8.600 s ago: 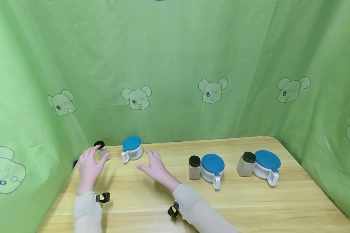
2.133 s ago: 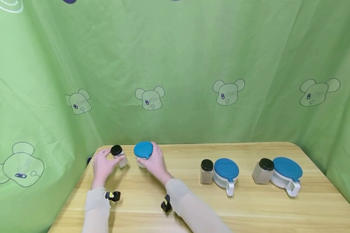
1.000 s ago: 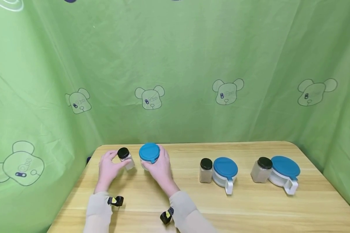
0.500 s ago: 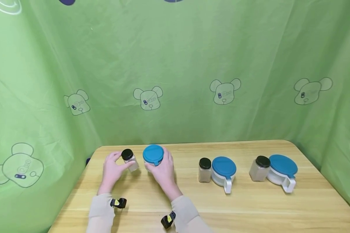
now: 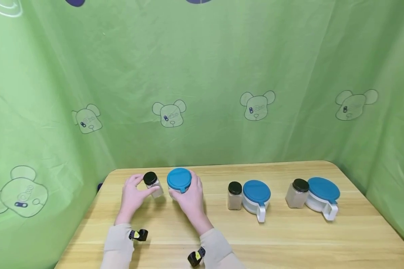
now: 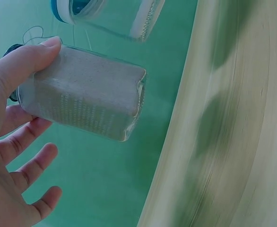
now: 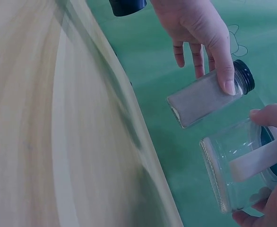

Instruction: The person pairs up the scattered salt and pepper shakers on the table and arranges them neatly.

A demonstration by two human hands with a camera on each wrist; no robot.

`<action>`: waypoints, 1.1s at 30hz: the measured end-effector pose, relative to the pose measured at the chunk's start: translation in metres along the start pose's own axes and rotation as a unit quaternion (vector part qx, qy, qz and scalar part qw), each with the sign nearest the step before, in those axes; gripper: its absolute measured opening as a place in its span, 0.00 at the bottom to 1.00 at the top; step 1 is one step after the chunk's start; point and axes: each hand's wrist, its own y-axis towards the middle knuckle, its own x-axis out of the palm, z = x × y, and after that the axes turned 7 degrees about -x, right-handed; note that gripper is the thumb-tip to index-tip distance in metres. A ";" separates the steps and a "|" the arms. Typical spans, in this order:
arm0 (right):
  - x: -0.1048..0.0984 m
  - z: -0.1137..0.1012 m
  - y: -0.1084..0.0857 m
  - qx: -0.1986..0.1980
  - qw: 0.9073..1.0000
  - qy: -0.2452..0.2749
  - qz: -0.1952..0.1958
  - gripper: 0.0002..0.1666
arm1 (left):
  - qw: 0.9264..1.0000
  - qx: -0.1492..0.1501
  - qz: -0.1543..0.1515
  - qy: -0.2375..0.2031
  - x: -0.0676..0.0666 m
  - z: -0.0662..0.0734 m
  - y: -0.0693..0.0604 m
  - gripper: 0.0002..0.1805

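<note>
In the head view my left hand [image 5: 133, 195] pinches a small square spice jar [image 5: 156, 190] with a black lid between thumb and fingers. A pale powder fills much of this jar in the left wrist view, where the other fingers spread away from it. Close beside it, my right hand [image 5: 190, 198] grips a clear seasoning pot [image 5: 179, 178] with a blue lid. Its white handle shows in the right wrist view, where the glass body [image 7: 223, 163] seems to hold little. Both containers are raised off the table, side by side and apart.
On the wooden table [image 5: 272, 239] stand another black-lidded jar [image 5: 235, 196] and a blue-lidded pot [image 5: 256, 192], close together. Farther right is a second such pair, jar [image 5: 297, 194] and pot [image 5: 322, 190]. A green curtain [image 5: 202, 74] hangs behind and at the sides.
Earlier both hands were spread near the spice jar and the pot; now they hold them. Both have since been lifted and carried right. The pot's handle has turned out of sight in the head view.
</note>
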 end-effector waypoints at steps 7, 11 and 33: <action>-0.006 0.001 -0.005 0.008 1.000 0.002 0.007 0.56 | 1.000 0.012 0.001 -0.001 0.003 0.003 -0.002 0.35; -0.009 0.004 -0.007 0.013 1.000 0.003 0.015 0.56 | 1.000 0.016 -0.005 -0.001 0.006 0.005 -0.004 0.36; -0.019 0.019 -0.021 0.006 0.999 -0.020 0.044 0.56 | 0.998 0.029 -0.056 0.000 0.018 0.017 -0.011 0.41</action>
